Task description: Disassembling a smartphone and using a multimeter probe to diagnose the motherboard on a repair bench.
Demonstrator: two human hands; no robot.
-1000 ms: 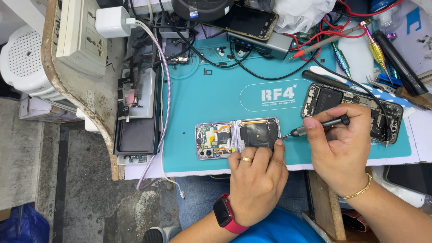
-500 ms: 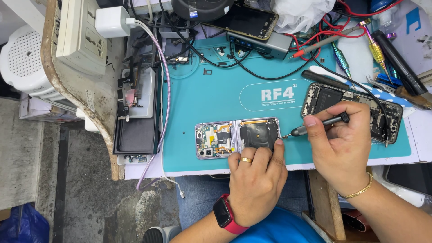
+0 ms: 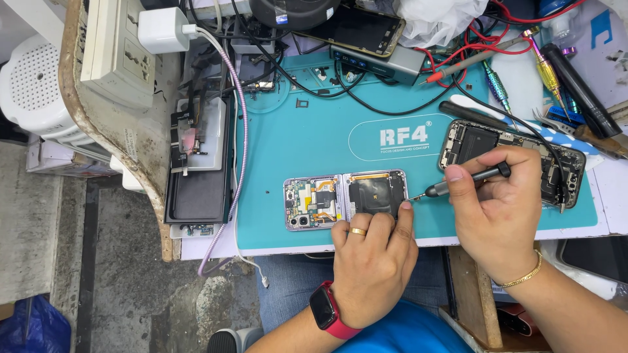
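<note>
Little has moved since the earlier frames: my right hand [image 3: 500,212] still keeps its grip closed around the dark screwdriver [image 3: 466,180], whose tip sits just off the right edge of the opened folding phone [image 3: 345,199]. My left hand [image 3: 374,258] stays pressed on the phone's near edge, fingers curled down onto its lower right corner, holding nothing else. Ahead of the right grip lies a second opened phone [image 3: 517,157], close behind the knuckles, leaving scant room that way. To the left of the left grip the teal mat [image 3: 294,144] is open up to its edge, where a pale cable [image 3: 242,150] runs alongside a black tray [image 3: 196,193]. Beyond both grips the table crowds with wires, tools and a grey box [image 3: 386,62]. Below the mat's near edge, my lap; further left, bare concrete floor [image 3: 124,294].
</note>
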